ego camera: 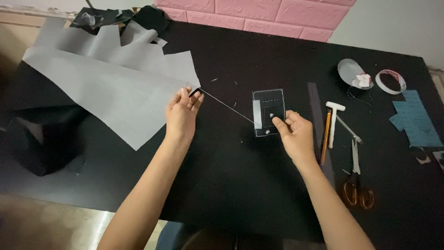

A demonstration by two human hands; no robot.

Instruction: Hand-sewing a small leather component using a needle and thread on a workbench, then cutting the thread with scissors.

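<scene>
Thread (226, 104) runs taut across the middle of the frame, from the left hand (182, 112) down and right to a small black fabric piece (268, 112) with white stitched outlines. That piece lies flat on the black table (222, 176), just right of centre. The left hand is raised left of centre, its fingertips pinched shut on the thread's upper end; a needle cannot be made out. The right hand (296, 134) rests on the lower right corner of the fabric piece, fingers curled and pressing it down, thumb and forefinger closed at its edge.

No bowl, box or tray shows; everything lies loose on the table. Grey fabric sheets (106, 78) spread over the upper left of the frame, touching the left hand's fingertips. Right of the fabric piece lie a dark ruler (315, 104), a pencil (325, 136), a white T-shaped tool (334, 118) and, lower right, scissors (356, 178) with orange handles. At upper right sit a tape roll (390, 81) and blue paper pieces (416, 118). Both forearms reach in from the bottom edge.
</scene>
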